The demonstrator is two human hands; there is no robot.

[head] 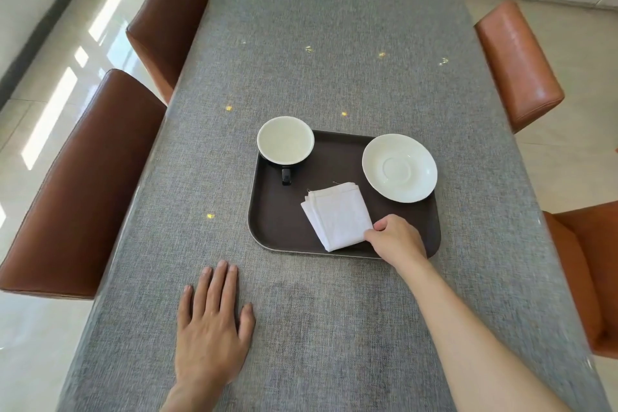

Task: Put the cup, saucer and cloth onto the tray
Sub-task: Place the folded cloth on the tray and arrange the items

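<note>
A dark brown tray (277,221) lies on the grey table. In its far left corner stands a cup (285,141), black outside and white inside, its handle pointing toward me. A white saucer (399,168) rests at the tray's far right. A folded white cloth (337,216) lies on the tray's near middle. My right hand (396,237) pinches the cloth's near right corner, fingers closed on it. My left hand (212,324) lies flat, fingers spread, on the table to the left of and nearer than the tray.
The grey tablecloth (334,43) covers a long table. Two brown leather chairs (87,184) stand along the left side and orange-brown chairs (518,63) along the right. Pale tiled floor shows on both sides.
</note>
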